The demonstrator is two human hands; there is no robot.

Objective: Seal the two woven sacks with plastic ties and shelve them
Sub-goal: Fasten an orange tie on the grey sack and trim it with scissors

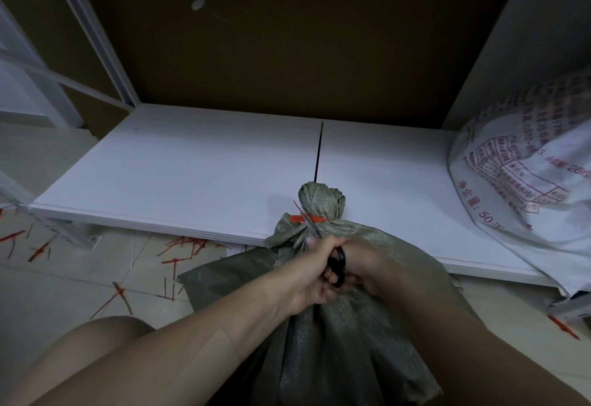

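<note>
A grey-green woven sack [335,325] stands on the floor against the shelf's front edge. An orange plastic tie [315,219] cinches its bunched neck, and a thin black tie tail [319,153] sticks up behind the knot. My left hand [311,273] grips the sack just under the tie. My right hand [364,265] meets it and holds black-handled scissors [338,266], whose blades [315,230] touch the orange tie. A white woven sack with red print [527,182] lies on the shelf at the right.
The low white shelf board [192,166] has a brown back panel [271,38] and white metal uprights [96,31]. Several cut orange tie scraps [179,249] litter the tiled floor at the left. My knee [105,338] is at the bottom left.
</note>
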